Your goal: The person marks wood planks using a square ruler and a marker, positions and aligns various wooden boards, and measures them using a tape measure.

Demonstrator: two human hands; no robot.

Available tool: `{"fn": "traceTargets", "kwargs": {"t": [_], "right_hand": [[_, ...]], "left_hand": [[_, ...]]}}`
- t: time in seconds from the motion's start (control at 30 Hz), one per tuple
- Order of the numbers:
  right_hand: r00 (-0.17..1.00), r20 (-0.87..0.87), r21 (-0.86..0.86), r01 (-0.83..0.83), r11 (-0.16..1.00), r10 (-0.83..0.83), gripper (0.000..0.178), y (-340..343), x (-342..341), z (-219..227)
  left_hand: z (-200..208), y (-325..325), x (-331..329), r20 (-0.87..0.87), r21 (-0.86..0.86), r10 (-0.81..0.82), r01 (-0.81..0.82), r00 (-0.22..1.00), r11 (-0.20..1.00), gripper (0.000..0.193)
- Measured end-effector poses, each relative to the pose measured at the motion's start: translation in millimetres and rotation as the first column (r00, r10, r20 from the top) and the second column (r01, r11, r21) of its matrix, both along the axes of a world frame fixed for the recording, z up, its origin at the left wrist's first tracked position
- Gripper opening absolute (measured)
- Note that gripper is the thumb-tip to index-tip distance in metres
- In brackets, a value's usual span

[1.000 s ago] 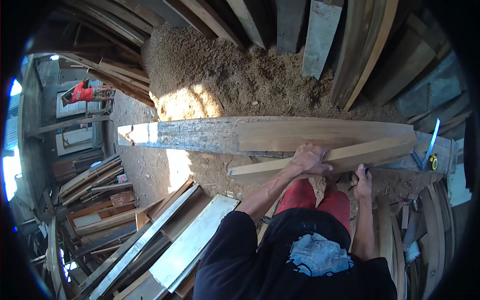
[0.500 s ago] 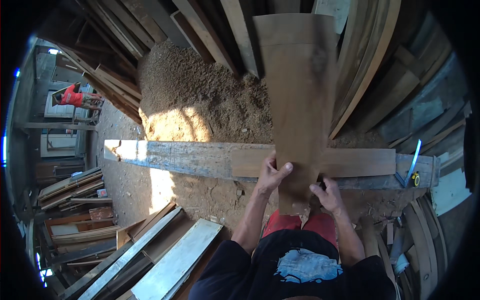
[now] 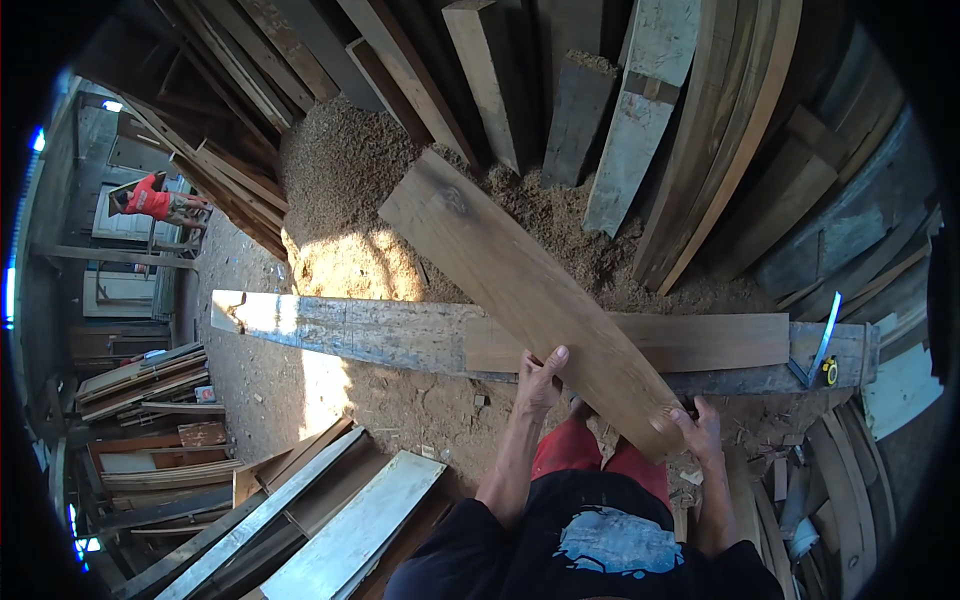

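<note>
A brown wooden board (image 3: 530,300) with a dark knot near its far end slants from the upper left down toward my body, above the bench. My left hand (image 3: 541,380) grips its left edge, thumb on top. At the near right end my right hand (image 3: 697,425) is closed on the board's corner, thumb on the upper face. Beneath it, a second brown board (image 3: 715,340) lies flat along a long weathered plank (image 3: 380,330). On that plank's right part rest a yellow tape measure (image 3: 830,371) and a blue-edged square (image 3: 822,340).
A sawdust pile (image 3: 350,160) lies beyond the plank. Upright timbers (image 3: 490,80) lean along the far side. Stacked boards (image 3: 360,525) lie at lower left, and more planks (image 3: 850,480) at lower right. A person in a red shirt (image 3: 148,197) works far left.
The held board has turned from pointing straight away from me to slanting toward the far left, and its far end has dropped. My right hand has moved rightward and nearer.
</note>
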State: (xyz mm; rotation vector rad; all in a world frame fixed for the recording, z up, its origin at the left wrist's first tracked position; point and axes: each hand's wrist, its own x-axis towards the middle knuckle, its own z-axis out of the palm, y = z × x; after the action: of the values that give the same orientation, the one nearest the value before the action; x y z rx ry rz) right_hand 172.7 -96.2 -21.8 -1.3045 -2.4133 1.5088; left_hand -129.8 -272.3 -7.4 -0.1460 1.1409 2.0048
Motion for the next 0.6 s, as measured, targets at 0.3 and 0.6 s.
{"fn": "traceTargets", "kwargs": {"t": [0.3, 0.6], "right_hand": [[0.976, 0.178, -0.068, 0.139, 0.988, -0.125, 0.062, -16, 58, -45], [0.957, 0.12, -0.282, 0.288, 0.915, -0.264, 0.048, -8, 45, -28]], "left_hand": [[1, -6, 8, 0.039, -0.015, 0.026, -0.026, 0.999, 1.0, 0.047], [-20, -36, -18, 0.127, -0.036, 0.168, -0.165, 0.978, 0.986, 0.047]]}}
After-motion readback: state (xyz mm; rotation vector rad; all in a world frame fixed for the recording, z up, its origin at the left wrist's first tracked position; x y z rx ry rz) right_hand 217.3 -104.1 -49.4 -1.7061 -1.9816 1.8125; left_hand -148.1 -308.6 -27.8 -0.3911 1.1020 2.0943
